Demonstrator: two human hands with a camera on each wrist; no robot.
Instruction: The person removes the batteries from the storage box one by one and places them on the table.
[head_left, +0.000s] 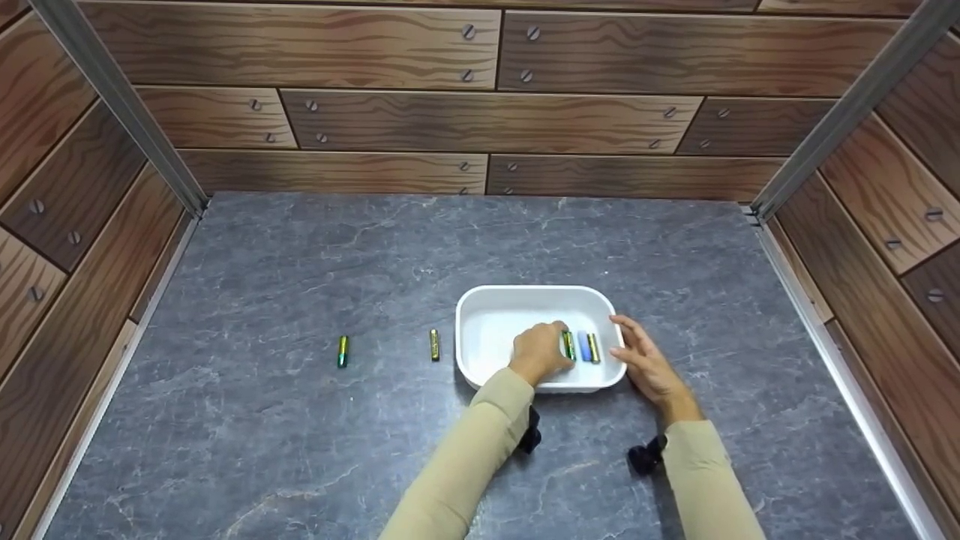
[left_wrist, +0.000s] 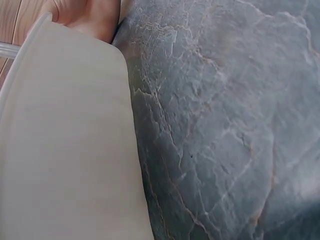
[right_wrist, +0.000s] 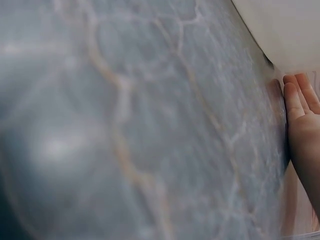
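Note:
A white plastic tub (head_left: 487, 337) stands on the table in the head view. My left hand (head_left: 538, 351) reaches into it over the near rim and pinches a green-and-gold battery (head_left: 569, 346) between thumb and finger, close over the tub's floor. Just right of that lie a blue battery (head_left: 584, 346) and a gold-and-dark battery (head_left: 594, 349), side by side. My right hand (head_left: 649, 364) is at the tub's right rim with extended fingers, and also shows at the edge of the right wrist view. The tub's outer wall (left_wrist: 75, 125) hides most of my left hand in the left wrist view.
Left of the tub, a gold battery (head_left: 435, 345) lies on the grey marbled table (head_left: 300, 450). Farther left is a green-and-gold battery (head_left: 343, 352). Wood-patterned walls (head_left: 390, 120) close off the back and both sides.

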